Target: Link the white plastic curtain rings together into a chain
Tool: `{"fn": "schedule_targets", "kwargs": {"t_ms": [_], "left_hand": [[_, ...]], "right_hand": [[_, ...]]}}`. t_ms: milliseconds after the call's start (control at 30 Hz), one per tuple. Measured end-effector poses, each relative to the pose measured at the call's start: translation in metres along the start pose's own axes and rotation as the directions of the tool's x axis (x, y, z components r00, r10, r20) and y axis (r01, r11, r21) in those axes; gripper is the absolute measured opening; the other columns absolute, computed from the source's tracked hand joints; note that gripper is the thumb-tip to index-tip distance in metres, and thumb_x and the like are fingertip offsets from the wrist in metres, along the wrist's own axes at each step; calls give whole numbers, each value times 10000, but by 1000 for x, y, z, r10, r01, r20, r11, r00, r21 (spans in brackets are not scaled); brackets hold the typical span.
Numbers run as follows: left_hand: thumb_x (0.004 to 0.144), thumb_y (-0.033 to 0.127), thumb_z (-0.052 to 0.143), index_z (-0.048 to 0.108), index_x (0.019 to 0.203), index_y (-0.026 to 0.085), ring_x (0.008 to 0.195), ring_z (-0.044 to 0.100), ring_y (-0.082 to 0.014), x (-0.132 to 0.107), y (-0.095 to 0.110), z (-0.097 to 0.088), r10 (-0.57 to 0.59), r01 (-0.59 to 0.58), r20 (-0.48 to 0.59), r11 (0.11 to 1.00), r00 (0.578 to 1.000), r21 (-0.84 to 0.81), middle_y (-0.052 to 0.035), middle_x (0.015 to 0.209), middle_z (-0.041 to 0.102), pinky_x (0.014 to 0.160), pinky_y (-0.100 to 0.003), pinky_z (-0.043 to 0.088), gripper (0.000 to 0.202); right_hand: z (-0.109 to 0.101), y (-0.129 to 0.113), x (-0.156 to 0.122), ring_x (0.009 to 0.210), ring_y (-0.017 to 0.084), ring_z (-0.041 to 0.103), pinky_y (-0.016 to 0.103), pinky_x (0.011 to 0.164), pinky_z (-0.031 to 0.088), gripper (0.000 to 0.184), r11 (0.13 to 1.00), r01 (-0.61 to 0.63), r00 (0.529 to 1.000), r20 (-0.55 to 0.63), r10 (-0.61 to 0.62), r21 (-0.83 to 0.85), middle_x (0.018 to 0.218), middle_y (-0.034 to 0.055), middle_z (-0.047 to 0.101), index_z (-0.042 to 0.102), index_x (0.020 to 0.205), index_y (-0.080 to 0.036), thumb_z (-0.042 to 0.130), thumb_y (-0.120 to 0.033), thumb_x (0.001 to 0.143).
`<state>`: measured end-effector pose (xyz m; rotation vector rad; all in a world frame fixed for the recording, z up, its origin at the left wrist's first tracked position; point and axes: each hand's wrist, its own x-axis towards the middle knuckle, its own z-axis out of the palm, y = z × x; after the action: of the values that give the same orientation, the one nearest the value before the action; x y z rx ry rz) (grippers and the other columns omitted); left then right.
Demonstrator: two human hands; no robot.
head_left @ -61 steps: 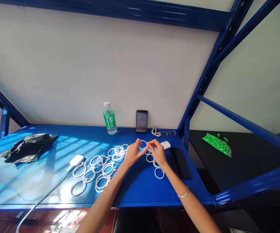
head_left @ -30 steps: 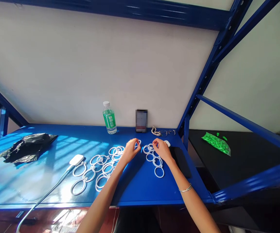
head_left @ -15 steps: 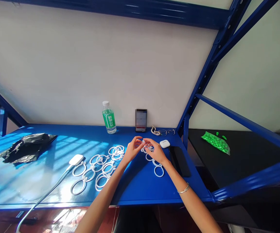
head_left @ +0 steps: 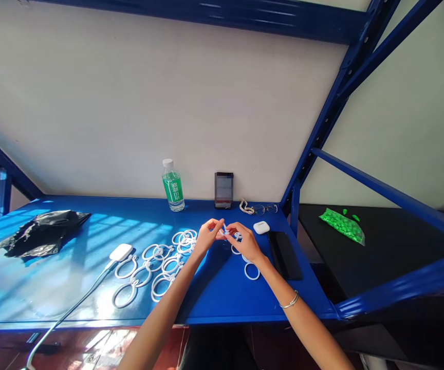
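Ring: small white ring [head_left: 225, 232] pinched between the fingertips of both hands, lifted just above the blue surface [head_left: 214, 293], in front of the phone [head_left: 224, 190].
Left hand: left hand [head_left: 206, 236] grasping the ring from its left side, thumb and forefinger closed on it, the other fingers curled.
Right hand: right hand [head_left: 246, 241] grasping the same ring from its right side, fingertips meeting the left hand's; a thin bracelet [head_left: 290, 301] sits on the wrist.
Linked rings: short chain of white rings [head_left: 251, 270] lying on the surface under and just behind the right hand, partly hidden by it.
Loose rings: spread of white rings [head_left: 160, 267] on the surface, left of the left hand.
White case: small white case [head_left: 261, 227] near the right hand, between it and the phone.
Black strip: dark flat object [head_left: 284, 255] just right of the right hand.
Bottle: green-labelled bottle [head_left: 172, 187] upright, left of the phone, by the wall.
Glasses: spectacles [head_left: 260, 208] right of the phone.
Charger: white block with cable [head_left: 121, 253] left of the loose rings.
Black bag: crumpled black bag [head_left: 40, 234] far left of the phone.
Green bag: bag of green pieces [head_left: 341, 225] well right of the phone, on a dark shelf.
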<state>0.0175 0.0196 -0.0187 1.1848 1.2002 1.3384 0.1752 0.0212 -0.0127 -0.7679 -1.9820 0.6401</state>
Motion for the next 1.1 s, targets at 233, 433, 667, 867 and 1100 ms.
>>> {"fn": "schedule_targets", "kwargs": {"t_ms": [233,433,667,867,1100], "left_hand": [[722,502,680,571,1081,199,633,650,-144,-6,4,4,137,-146,83,983,987,114,25,717,646,639,-286,557,483],[732,418,691,483,1290,227,722,618,-134,-9,8,3,276,-318,207,925,939,209,20,811,623,739,-296,545,626],[738,447,677,567,1109,227,666,593,-134,-12,15,2,312,-348,164,888,936,300,34,721,600,665,-271,520,445],[696,443,717,581,927,211,643,563,-118,-13,17,2,360,-387,144,860,922,333,36,720,596,644,-248,497,354],[678,422,731,568,878,198,603,538,-113,-14,18,1,366,-390,135,844,921,367,47,667,575,612,-243,484,341]], "right_hand": [[-4,-1,2,773,191,644,322,730,536,140,995,-81,978,-188,92,65,864,36,670,619,927,-231,558,-348,877],[-7,2,3,816,192,656,320,754,539,169,989,-107,960,-248,130,104,881,38,676,616,905,-226,544,-379,892],[-6,-1,3,847,208,668,337,762,545,194,988,-109,959,-251,133,107,943,55,698,640,979,-232,535,-372,896],[-7,-4,2,833,202,668,325,757,543,189,992,-81,966,-238,102,95,915,45,698,654,956,-239,511,-352,907],[-5,-1,2,850,202,650,319,764,530,152,981,-88,959,-252,130,172,894,44,679,640,887,-231,539,-344,887]]}}
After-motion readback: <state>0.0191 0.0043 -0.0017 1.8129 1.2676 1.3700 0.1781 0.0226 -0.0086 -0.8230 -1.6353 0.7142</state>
